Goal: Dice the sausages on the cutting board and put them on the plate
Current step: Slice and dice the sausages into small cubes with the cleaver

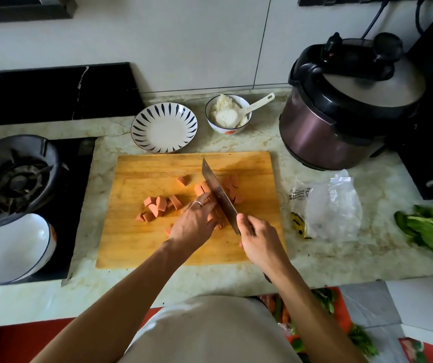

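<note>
Under the left hand [197, 221], sausage pieces [216, 218] partly hidden.

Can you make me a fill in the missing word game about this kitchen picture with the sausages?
1. The right hand holds a ____ over the cutting board.
2. The plate with blue stripes has ____ sausage pieces on it so far.
3. The bowl next to the plate holds white ____ and a spoon.
4. The left hand wears a ____ on one finger.

Missing words: knife; no; rice; ring
</note>
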The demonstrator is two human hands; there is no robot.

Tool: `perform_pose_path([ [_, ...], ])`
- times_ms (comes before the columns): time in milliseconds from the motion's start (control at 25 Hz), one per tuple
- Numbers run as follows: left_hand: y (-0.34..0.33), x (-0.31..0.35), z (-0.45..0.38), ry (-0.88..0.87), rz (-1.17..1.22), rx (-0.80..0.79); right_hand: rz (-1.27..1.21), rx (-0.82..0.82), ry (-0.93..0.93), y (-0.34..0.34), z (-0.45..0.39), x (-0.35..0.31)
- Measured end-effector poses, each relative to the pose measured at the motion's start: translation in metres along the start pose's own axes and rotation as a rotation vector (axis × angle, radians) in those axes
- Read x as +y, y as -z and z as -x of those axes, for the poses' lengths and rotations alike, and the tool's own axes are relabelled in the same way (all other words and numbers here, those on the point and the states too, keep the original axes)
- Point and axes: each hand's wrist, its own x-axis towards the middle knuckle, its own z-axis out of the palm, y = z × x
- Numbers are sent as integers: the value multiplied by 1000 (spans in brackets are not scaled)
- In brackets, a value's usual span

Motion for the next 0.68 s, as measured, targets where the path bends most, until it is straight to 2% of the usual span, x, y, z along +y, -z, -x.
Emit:
perform_pose_path([
  [680,-8,1,6,49,50,-2,22,-4,26,0,5,-5],
])
